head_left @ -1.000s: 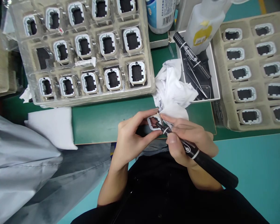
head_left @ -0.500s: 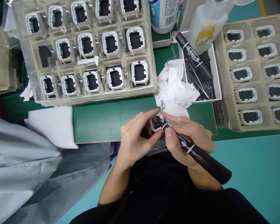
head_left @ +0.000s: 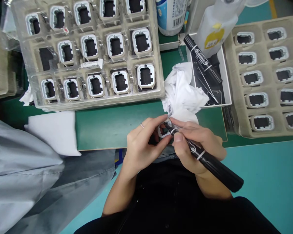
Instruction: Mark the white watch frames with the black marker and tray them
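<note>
My left hand is closed around a small white, rounded-square frame, pinching it between thumb and fingers. A black marker lies in the grip of my right hand, its narrow end pointing up and left. That tip meets the inner edge of the frame's opening, though the exact contact is too small to make out. Fingers of my right hand also reach the frame's upper right side. Both hands are over the front edge of the green bench, just below a crumpled white cloth.
A clear plastic tray with similar frames lies at the upper left, another tray at the right. Between them are a white box holding a second marker, and bottles. A person's grey sleeve is at left, near a folded white cloth.
The frame and marker tip have shifted very slightly within my hands. Both hands keep the same grip, and nothing has been picked up or let go.
</note>
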A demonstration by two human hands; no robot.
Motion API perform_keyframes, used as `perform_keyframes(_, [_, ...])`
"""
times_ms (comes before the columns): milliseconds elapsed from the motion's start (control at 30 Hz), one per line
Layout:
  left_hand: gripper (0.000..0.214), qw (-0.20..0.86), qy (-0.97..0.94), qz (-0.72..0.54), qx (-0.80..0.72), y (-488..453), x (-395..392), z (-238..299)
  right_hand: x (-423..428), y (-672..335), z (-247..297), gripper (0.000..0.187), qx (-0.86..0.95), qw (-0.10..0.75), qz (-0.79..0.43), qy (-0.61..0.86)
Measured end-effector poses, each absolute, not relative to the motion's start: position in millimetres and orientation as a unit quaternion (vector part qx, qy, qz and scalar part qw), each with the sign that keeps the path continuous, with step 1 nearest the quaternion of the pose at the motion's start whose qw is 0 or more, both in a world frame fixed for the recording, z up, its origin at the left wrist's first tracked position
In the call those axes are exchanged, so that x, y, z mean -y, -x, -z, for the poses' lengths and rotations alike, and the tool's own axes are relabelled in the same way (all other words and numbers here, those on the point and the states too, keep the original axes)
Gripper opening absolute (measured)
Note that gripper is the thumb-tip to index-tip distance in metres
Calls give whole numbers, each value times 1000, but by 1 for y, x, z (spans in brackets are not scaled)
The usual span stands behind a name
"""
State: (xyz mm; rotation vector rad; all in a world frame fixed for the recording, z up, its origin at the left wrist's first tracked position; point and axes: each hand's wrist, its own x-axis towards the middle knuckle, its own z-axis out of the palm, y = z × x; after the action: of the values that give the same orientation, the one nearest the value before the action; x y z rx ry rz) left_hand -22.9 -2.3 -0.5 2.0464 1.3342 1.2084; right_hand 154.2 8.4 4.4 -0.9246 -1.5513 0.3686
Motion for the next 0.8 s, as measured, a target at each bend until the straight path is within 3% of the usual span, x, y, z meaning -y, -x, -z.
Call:
perform_keyframes(467, [37,188,-745,-426,-477,23,2,1,-6,-155,-4,27,668,599,-173,405])
perform_keyframes(800, [43,229,-726,-445,-471,28,0,3,-11,-157,0,22,673,623,-172,359])
